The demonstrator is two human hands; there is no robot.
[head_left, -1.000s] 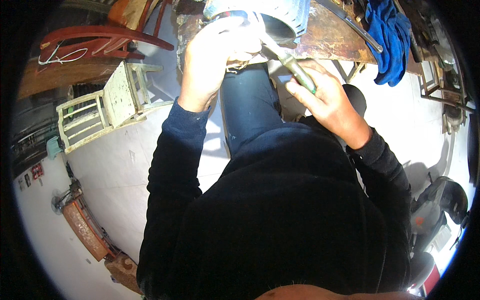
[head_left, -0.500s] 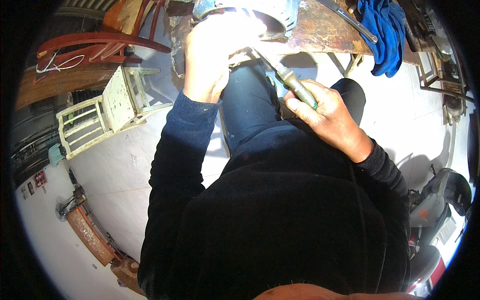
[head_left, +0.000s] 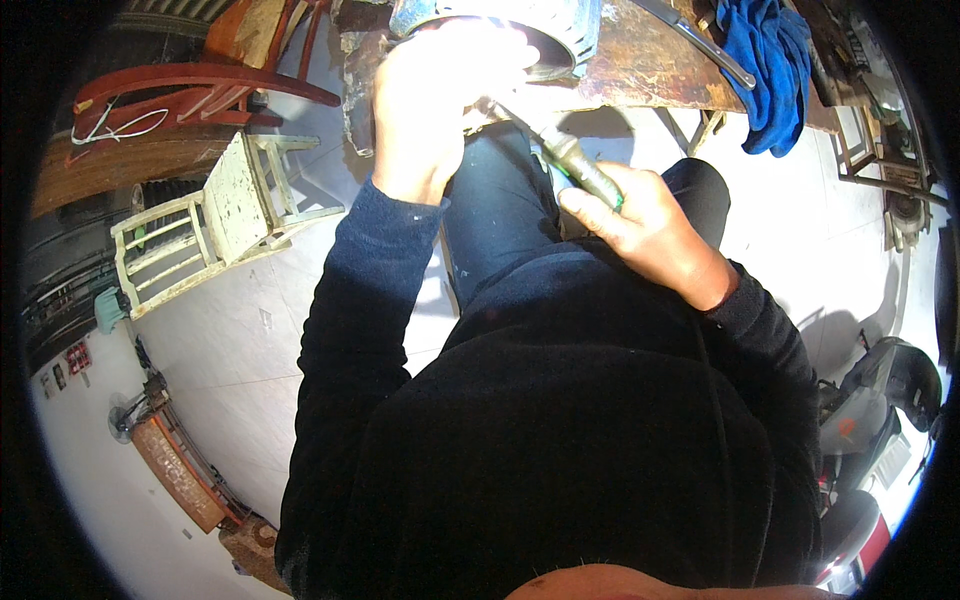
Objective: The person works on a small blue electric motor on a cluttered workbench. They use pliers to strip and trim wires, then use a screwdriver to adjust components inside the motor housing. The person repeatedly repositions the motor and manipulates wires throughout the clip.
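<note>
A blue, ribbed round metal housing (head_left: 575,35), like an electric motor casing, lies on the worn wooden table at the top, its open end facing me. My left hand (head_left: 430,110) is at its near rim, the fingers curled in strong glare; what they hold is washed out. My right hand (head_left: 650,230) is closed around the translucent greenish handle of a screwdriver (head_left: 580,165). Its shaft slants up and left toward the housing's lower rim, close beside my left hand. The tip is lost in brightness.
A knife-like tool with a dark handle (head_left: 710,50) and a blue cloth (head_left: 762,75) lie at the right of the wooden table (head_left: 650,75). A pale chair (head_left: 235,195) and a red wooden chair (head_left: 200,90) are to the left. A motorbike (head_left: 870,430) stands at lower right.
My right hand has shifted slightly up and left with the screwdriver, whose handle has moved the same way. My left hand has moved very little at the housing.
</note>
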